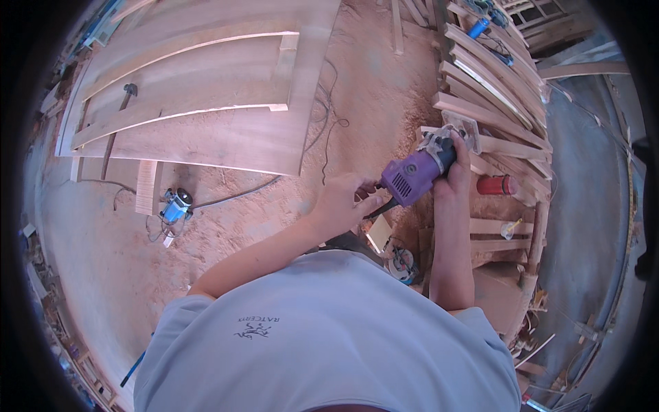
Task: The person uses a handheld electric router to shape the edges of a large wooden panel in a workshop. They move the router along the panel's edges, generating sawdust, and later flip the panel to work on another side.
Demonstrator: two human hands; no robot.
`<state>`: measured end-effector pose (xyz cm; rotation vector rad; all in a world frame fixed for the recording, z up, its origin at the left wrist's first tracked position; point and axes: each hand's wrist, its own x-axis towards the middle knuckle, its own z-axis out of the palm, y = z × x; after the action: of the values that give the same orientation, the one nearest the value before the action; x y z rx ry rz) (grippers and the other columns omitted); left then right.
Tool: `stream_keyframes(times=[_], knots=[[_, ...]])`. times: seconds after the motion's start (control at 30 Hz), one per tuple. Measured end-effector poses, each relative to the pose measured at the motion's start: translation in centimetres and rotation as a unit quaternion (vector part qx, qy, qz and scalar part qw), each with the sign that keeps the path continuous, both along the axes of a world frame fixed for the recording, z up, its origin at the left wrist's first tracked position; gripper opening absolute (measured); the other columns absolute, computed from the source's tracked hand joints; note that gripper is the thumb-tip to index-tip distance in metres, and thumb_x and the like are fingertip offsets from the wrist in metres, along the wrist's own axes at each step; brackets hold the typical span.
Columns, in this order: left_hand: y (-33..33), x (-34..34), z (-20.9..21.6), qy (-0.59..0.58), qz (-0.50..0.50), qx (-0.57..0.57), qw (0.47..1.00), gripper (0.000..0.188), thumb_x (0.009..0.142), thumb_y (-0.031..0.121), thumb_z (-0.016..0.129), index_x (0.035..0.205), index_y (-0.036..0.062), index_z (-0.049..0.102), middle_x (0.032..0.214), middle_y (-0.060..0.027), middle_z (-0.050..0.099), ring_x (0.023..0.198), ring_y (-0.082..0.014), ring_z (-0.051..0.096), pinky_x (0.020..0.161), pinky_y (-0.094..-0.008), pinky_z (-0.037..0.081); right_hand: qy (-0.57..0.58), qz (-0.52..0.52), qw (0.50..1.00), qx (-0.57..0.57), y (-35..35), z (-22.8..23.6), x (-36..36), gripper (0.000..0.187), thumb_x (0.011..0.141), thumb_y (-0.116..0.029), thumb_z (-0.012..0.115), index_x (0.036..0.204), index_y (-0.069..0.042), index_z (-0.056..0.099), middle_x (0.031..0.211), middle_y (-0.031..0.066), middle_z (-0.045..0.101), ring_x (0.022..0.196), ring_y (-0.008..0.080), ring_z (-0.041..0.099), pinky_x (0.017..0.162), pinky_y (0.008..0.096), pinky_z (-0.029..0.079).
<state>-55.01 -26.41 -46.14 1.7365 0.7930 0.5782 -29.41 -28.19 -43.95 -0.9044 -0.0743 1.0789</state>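
Purple router (414, 177), held up before us over the floor (247, 226), btwn the wood sheet (298, 141) at L and stacked timber (501, 122) at R. Our R hand (458, 163) is clamped round its front end, nr the clear base (469, 130); our L hand (343, 200) is at the rear by the black cord (386, 208), fingers bent, tho we can't tell if they've closed on anything. A wood frame (195, 118) lies on the sheet w/ a hammer (118, 127); a blue power tool (178, 203) sits on the floor nearby.
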Motion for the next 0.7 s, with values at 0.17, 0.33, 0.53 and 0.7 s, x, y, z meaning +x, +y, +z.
stream_keyframes(times=[0.17,0.33,0.53,0.7], knots=[[2.7,4.8,0.6,-0.017,0.032,0.186,0.982,0.02,0.089,0.011,0.077,0.105,-0.0005,0.072,0.086,-0.013,0.072,0.08,-0.0273,0.073,0.071,-0.0376,0.058,0.04,0.032,0.999,0.012,3.7,0.4,5.2,0.035,0.091,-0.024,0.076,0.119,-0.008,0.062,0.102,0.015,0.073,0.088,0.03,0.073,0.082,0.047,0.063],[7.2,7.0,1.4,-0.026,0.026,0.384,0.922,0.025,0.082,0.021,0.082,0.095,0.0038,0.07,0.082,-0.0095,0.068,0.071,-0.0295,0.068,0.062,-0.0406,0.052,0.064,0.111,0.992,0.022,8.2,0.2,7.9,0.04,0.092,-0.031,0.075,0.12,-0.006,0.061,0.103,0.0195,0.073,0.089,0.0331,0.073,0.082,0.0477,0.062],[7.3,5.4,4.4,-0.063,0.011,0.503,0.862,0.03,0.078,0.028,0.083,0.084,0.0081,0.062,0.079,-0.0083,0.063,0.069,-0.0264,0.065,0.059,-0.0385,0.05,0.172,0.155,0.972,0.046,6.7,0.1,7.2,0.04,0.094,-0.038,0.073,0.12,-0.01,0.063,0.109,0.0165,0.07,0.099,0.0329,0.069,0.09,0.0504,0.058],[7.0,2.5,6.1,-0.053,0.123,0.392,0.91,0.023,0.09,0.021,0.074,0.087,0.004,0.06,0.078,-0.0134,0.061,0.073,-0.0333,0.064,0.064,-0.0439,0.051,0.164,0.175,0.966,0.098,9.6,1.3,2.2,0.055,0.09,-0.045,0.075,0.125,-0.004,0.062,0.114,0.0186,0.069,0.104,0.0356,0.068,0.094,0.0518,0.056]])
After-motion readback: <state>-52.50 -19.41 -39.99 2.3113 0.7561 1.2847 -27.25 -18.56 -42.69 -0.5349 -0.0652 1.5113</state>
